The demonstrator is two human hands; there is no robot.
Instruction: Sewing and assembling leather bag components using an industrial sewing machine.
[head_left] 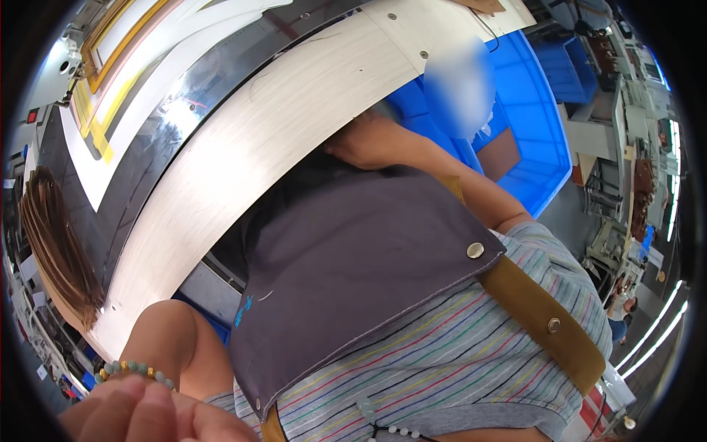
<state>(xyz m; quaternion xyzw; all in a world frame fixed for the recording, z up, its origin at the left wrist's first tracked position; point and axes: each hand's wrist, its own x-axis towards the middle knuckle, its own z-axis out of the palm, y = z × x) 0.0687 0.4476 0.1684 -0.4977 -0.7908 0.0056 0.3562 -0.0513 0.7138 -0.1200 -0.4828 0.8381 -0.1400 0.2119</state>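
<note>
Reaching w/ R hand (pixel 375 140) to inner edge of metal worktop (pixel 324 85), upper ctr of frame; fingers partly out of sight beneath, so can't tell if gripping anything. Bending R arm in across the body, prob. because the edge sits so close. Holding L hand (pixel 158 418) folded up near cam, lower left, bead bracelet (pixel 132 367) at wrist, fingers curled; palm hidden, so can't tell if clasping sth or bare. Can see no item in either hand; nearest to R hand, make out only worktop edge & dark apron (pixel 361 236), mid-frame. Wearing apron w/ brown straps (pixel 541 320), presumably to shield clothes. At far left, see bundle of brown strips (pixel 59 243) lying over worktop, likely gathered to stop tangling. At upper left, white sheet (pixel 88 158) flat on dark surface. At upper right, blue crate (pixel 549 132) w/ brown panel (pixel 502 156) inside, prob. set there for easy reach.
</note>
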